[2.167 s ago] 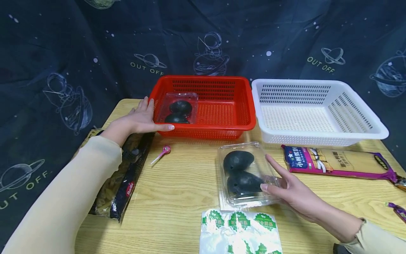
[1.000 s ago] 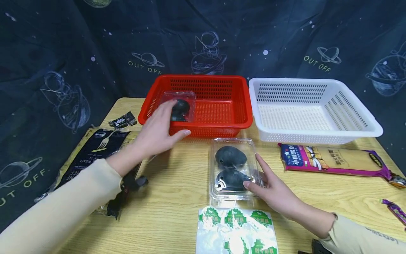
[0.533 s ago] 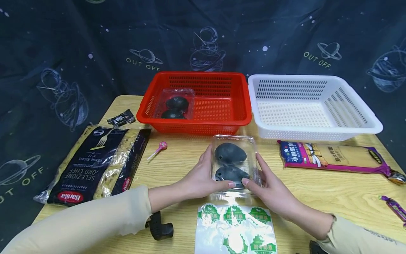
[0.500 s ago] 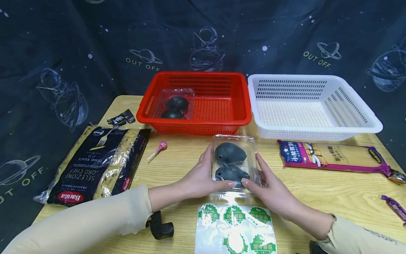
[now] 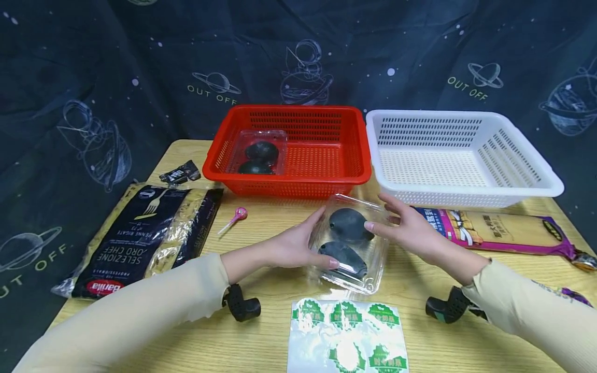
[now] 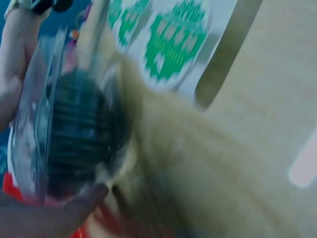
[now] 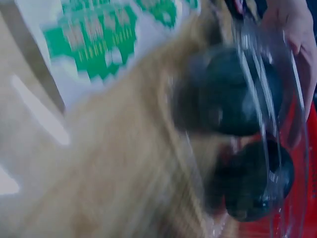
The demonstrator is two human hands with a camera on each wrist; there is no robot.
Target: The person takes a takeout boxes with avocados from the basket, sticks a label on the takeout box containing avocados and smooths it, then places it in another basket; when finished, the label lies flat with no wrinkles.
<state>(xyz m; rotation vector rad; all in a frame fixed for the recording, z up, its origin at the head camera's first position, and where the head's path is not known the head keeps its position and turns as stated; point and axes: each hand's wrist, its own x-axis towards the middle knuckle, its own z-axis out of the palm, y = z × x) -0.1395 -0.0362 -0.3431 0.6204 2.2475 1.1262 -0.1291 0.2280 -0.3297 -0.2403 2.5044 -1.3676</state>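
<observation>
Between both hands is a clear plastic clamshell box with two dark, avocado-shaped fruits inside. It sits turned askew in front of the red basket. My left hand grips its left side, thumb over the lid near the lower fruit. On the upper right side my right hand holds it, thumb on top by the upper fruit. The fingers under the box are hidden. Both wrist views are blurred; the right one shows the dark fruits behind the clear wall, with the left hand beyond.
The red basket holds a similar box. Beside it stands a white basket. A sheet of green stickers lies in front. Around are a penne bag, lollipop, black-wrapped candy and spaghetti pack.
My left hand has come from the red basket's rim to the box's left side. My right hand has shifted up along the right side, and the box has turned slightly.
</observation>
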